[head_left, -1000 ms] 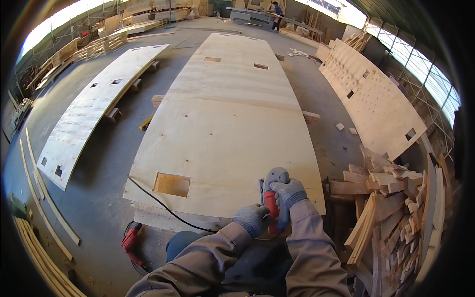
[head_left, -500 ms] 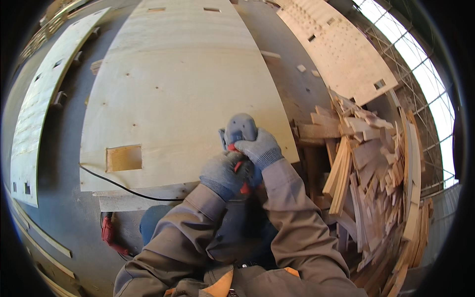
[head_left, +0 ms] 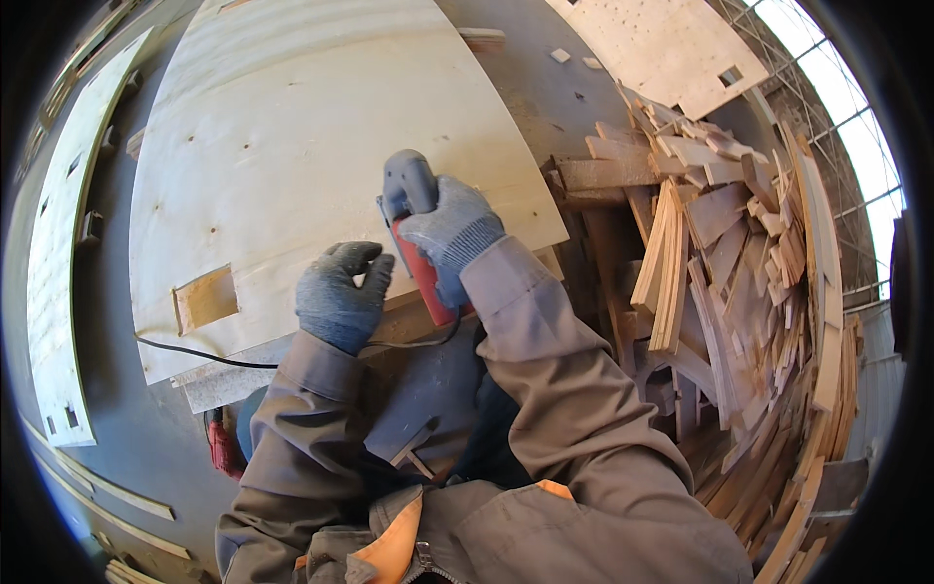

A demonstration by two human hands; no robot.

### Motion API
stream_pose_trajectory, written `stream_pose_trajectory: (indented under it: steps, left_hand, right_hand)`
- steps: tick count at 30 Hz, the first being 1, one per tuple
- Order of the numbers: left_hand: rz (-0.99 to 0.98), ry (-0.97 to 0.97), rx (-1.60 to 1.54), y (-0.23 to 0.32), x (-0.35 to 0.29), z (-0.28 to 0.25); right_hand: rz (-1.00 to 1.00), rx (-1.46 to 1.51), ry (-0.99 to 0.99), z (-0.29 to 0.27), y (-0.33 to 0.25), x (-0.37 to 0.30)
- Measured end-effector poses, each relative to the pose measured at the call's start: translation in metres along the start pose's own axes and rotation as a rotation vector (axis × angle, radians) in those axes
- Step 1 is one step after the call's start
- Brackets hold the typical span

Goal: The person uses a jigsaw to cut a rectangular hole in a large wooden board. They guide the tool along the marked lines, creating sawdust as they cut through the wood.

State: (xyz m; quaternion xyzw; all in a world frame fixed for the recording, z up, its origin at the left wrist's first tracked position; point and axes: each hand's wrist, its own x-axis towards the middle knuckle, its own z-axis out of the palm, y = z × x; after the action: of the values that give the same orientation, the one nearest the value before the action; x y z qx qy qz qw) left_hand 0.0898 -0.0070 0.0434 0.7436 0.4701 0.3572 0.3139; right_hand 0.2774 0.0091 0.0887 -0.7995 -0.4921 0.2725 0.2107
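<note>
My right hand [head_left: 452, 226], in a grey knit glove, is wrapped around a corded power tool with a grey rounded head and a red body [head_left: 420, 273]. The tool is over the near right part of a large pale plywood panel [head_left: 321, 146]; whether it touches the wood I cannot tell. My left hand [head_left: 341, 297], gloved too, hovers by the panel's near edge with curled fingers, thumb apart and nothing in it. A black cord [head_left: 209, 358] runs across the panel's near left corner, below a rectangular cutout [head_left: 207, 297].
Scrap wood [head_left: 720, 277] is heaped on my right, its pieces sticking out beside the panel. Another holed panel [head_left: 73, 243] lies at the left on blocks, and a third [head_left: 671, 54] at the far right. A red tool [head_left: 224, 450] and long wood strips [head_left: 122, 494] lie lower left.
My left hand has let go of the power tool and moved left. The right hand has carried the tool up and left, and its red body now shows. The view has shifted.
</note>
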Motion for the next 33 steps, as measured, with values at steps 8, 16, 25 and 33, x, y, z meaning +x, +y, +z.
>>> stream_pose_trajectory:
  steps: [8, 16, 25, 33]
  left_hand:
    - [-0.057, -0.017, 0.008, -0.010, 0.005, 0.014]
    - [-0.155, 0.056, -0.059, -0.019, 0.013, 0.014]
    - [-0.155, 0.046, 0.019, -0.014, 0.013, -0.004]
    - [-0.161, 0.005, 0.074, -0.016, 0.013, -0.002]
  right_hand:
    - [-0.051, 0.158, 0.032, 0.010, 0.012, -0.007]
    - [-0.235, 0.288, 0.139, -0.006, 0.012, -0.027]
    - [-0.157, 0.847, 0.096, -0.100, 0.012, -0.094]
    - [-0.055, 0.766, 0.171, -0.128, 0.078, -0.108]
